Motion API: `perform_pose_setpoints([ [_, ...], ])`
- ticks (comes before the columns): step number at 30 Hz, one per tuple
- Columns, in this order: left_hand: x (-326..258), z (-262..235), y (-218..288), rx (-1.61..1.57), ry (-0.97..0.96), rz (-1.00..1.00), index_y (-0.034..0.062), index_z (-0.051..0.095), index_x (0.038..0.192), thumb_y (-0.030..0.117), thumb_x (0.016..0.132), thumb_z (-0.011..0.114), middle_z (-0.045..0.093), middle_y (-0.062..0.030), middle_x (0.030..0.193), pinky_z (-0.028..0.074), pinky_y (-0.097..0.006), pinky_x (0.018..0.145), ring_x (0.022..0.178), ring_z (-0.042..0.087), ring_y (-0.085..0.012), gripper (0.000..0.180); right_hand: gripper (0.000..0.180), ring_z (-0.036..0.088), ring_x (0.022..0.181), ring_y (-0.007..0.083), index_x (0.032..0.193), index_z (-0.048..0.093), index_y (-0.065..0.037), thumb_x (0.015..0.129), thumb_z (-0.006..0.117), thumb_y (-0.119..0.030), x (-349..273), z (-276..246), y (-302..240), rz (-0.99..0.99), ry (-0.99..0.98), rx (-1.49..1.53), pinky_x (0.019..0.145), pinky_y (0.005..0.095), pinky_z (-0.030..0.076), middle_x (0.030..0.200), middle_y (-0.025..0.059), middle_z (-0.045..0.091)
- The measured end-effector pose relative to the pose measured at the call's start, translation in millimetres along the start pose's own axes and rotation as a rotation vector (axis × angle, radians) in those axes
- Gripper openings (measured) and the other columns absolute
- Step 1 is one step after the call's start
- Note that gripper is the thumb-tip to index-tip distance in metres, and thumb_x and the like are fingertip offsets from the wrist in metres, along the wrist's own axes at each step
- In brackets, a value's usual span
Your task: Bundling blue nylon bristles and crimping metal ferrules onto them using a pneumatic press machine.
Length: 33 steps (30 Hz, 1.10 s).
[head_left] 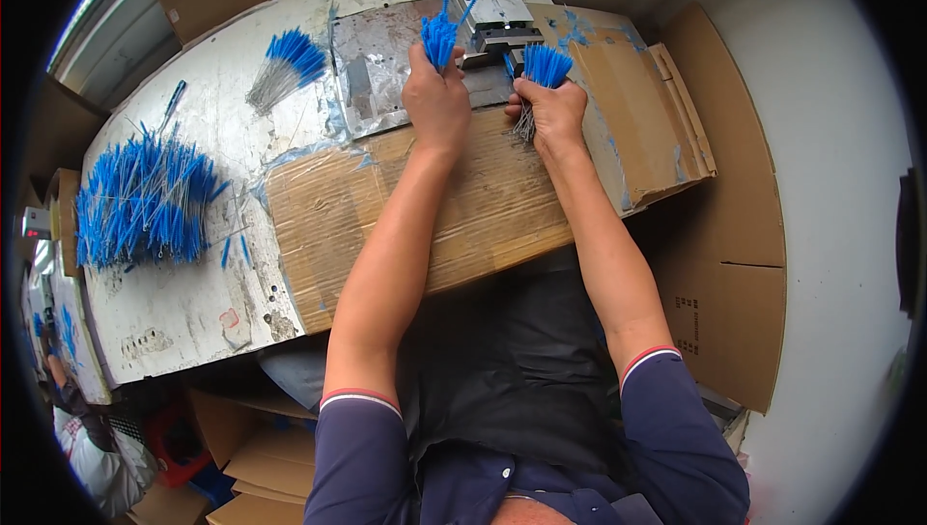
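My left hand (436, 100) is closed around a bundle of thin blue-bristled wire brushes (439, 34), their blue ends pointing up and away from me. To its right, my right hand (558, 112) grips a second bundle of brushes (547, 65), blue ends up, with bare wire stems (524, 125) sticking out below the fingers. Both hands are above the bench near a small metal fixture (504, 34) with dark jaws, the right one closest to it. The two bundles are apart.
A fanned bunch of brushes (290, 63) lies left of the metal plate (372, 52). Farther left is a large pile of brushes (145, 198). Flattened cardboard (386, 226) covers the bench's near edge. A cardboard box (647, 110) and a white wall (821, 139) stand on the right.
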<state>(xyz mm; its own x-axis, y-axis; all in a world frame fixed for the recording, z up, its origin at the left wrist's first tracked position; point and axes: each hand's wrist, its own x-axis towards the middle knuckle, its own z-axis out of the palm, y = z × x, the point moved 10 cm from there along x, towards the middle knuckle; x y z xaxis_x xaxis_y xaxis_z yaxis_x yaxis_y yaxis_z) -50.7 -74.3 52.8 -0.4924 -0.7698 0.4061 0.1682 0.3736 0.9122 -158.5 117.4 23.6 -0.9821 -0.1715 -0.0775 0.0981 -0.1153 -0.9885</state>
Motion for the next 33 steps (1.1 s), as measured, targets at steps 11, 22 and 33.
perform_pose_setpoints([
  [11, -6.5, -1.9, 16.9, 0.386, 0.051, 0.169, 0.0038, 0.058, 0.109, 0.002, 0.086, 0.064, 0.069, -0.0174, 0.093, 0.047, -0.050, 0.082, 0.091, 0.065, -0.0393, 0.024, 0.012, 0.068, 0.059, 0.0197, 0.090, 0.064, 0.004, 0.083, 0.073, 0.003, 0.2, -1.1, 2.4, 0.017, -0.006, -0.008, 0.051, 0.0318, 0.060, 0.076, 0.0118, 0.068],
  [22, -14.8, 27.6, 27.9, 0.450, -0.171, 0.365, 0.0022, 0.056, 0.098, -0.001, 0.084, 0.054, 0.065, -0.0165, 0.085, 0.047, -0.048, 0.075, 0.083, 0.062, -0.0372, 0.015, 0.018, 0.070, 0.064, 0.0239, 0.097, 0.064, 0.003, 0.082, 0.075, 0.005, 1.3, -6.8, 8.8, 0.068, -0.008, 0.178, 0.055, 0.0356, 0.063, 0.084, 0.0125, 0.069],
  [33, -15.2, 26.7, 27.5, 0.454, -0.180, 0.380, 0.0012, 0.057, 0.095, -0.001, 0.081, 0.057, 0.062, -0.0185, 0.085, 0.051, -0.048, 0.071, 0.081, 0.063, -0.0395, 0.014, 0.015, 0.069, 0.066, 0.0217, 0.093, 0.063, 0.000, 0.084, 0.074, 0.003, -7.9, -2.4, 1.8, 0.075, -0.112, 0.131, 0.053, 0.0347, 0.063, 0.081, 0.0100, 0.068],
])
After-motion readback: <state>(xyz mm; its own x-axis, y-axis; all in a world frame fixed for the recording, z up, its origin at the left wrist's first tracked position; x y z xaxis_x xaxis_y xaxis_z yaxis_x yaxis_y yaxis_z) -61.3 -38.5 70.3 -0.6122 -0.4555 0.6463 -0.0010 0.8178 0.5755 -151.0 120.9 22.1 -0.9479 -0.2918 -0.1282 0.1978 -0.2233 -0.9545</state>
